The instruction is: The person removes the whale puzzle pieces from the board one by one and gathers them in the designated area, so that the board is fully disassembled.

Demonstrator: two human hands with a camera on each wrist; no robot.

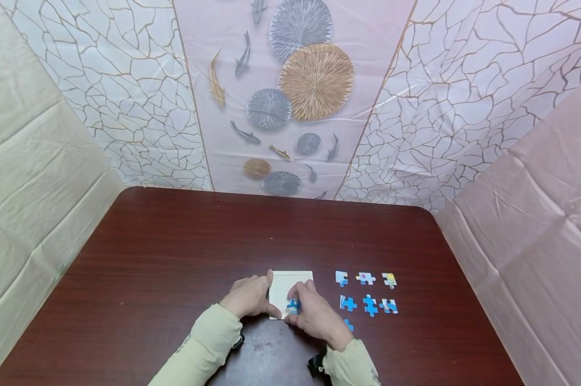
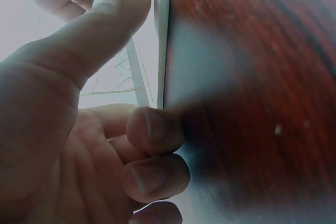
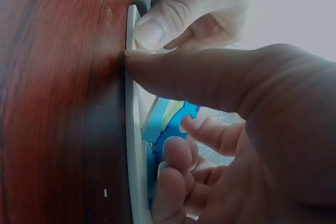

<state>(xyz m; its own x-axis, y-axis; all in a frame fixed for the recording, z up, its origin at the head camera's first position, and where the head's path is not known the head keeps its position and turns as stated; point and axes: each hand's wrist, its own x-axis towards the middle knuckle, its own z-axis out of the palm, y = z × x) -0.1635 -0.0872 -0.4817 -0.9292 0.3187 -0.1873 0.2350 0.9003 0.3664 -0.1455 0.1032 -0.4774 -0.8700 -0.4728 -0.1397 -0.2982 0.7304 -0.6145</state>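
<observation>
A pale, flat puzzle board (image 1: 281, 283) lies on the table in front of the person. The left hand (image 1: 248, 295) grips its left side, with the thumb on the front edge near the corner. Over the board's lower right part is the right hand (image 1: 314, 316), its curled fingers at a blue jigsaw piece (image 1: 293, 305). From the right wrist view, that jigsaw piece (image 3: 178, 121) stands tilted against the fingers, and another blue surface lies lower on the board. The right thumb touches the board's front edge, beside the left thumb. Fingers partly hide the pieces.
Several loose jigsaw pieces (image 1: 370, 305), blue, white and yellow, lie in rows to the right of the board. One blue piece (image 1: 349, 325) is partly behind the right wrist. The dark red table (image 1: 174, 241) meets patterned cloth walls at its back.
</observation>
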